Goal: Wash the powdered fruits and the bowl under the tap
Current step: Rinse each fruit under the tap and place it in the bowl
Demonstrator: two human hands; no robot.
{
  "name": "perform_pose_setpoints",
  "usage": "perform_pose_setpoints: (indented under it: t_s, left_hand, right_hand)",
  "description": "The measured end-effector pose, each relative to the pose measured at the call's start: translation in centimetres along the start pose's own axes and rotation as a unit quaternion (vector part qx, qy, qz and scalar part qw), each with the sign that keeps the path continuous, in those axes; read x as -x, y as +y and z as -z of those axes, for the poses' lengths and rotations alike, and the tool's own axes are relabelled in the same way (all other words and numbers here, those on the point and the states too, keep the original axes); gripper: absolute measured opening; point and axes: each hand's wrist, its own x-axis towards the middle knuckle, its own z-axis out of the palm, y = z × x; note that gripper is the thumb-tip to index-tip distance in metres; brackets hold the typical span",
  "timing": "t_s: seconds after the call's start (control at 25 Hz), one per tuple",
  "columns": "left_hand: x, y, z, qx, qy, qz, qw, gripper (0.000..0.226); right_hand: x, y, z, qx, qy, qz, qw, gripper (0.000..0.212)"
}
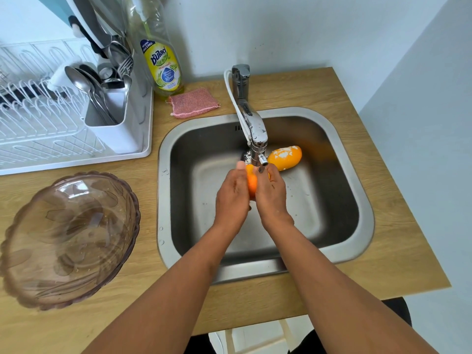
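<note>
Head view, single frame. One orange fruit (pixel 251 182) sat pressed between both hands directly beneath the tap outlet (pixel 259 159), over the middle of the sink (pixel 357 200). Only a narrow strip of its skin showed between the palms. Left hand (pixel 233 195) cupped the fruit's left side, fingers curled closed around it; right hand (pixel 270 192) closed over the right side, fingers wrapped on the fruit. No powder visible on the exposed strip; the hidden faces could not be judged. Water stream itself not discernible, though droplets lay on the basin floor.

Second fruit (pixel 284 157) lay on the basin floor just behind and right of the tap outlet, white powder patches over its upper end, so unwashed. More white residue was lying on the basin by the spout base.

Bowl (pixel 69 238), tinted and transparent with a scalloped rim, sat on the wooden counter (pixel 383 238) left of the sink, well apart from the tap. Whether it still carried powder: cannot tell.

Risks, as judged:
- Wet fruit could slip from the palms and drop into the basin, landing in loose powder there.
- Knuckles sat close under the outlet fitting; a wide rubbing stroke could knock it.
- Bowl is broad against the sink opening; tilting it under the low spout could splash the counter and dish rack (pixel 38 123).
</note>
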Motion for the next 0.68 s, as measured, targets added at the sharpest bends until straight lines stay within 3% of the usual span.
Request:
perform_pose_setpoints:
  t_s: [0.2, 0.4, 0.48, 0.56, 0.68]
  left_hand:
    - [0.2, -0.5, -0.6, 0.049, -0.032, -0.009, 0.998, 0.05]
    - [-0.9, -0.1, 0.1, 0.129, -0.055, 0.067, 0.988, 0.049]
    - [-1.2, -0.2, 0.6, 0.179, -0.058, 0.112, 0.976, 0.05]
    - [-1.2, -0.3, 0.8, 0.193, -0.047, 0.139, 0.97, 0.05]
    - [-1.1, -0.2, 0.6, 0.167, 0.018, 0.144, 0.975, 0.053]
  right_hand:
    - [-0.7, -0.9, 0.2, -0.018, 0.031, -0.014, 0.999, 0.037]
    - [-0.7, -0.7, 0.2, -0.081, -0.035, -0.048, 0.995, 0.024]
    - [-0.7, -0.5, 0.0, -0.121, -0.064, -0.108, 0.985, 0.035]
    - [-0.8, -0.4, -0.2, -0.128, -0.065, -0.134, 0.981, 0.039]
    - [-1.1, -0.2, -0.8, -0.06, -0.062, -0.085, 0.993, 0.028]
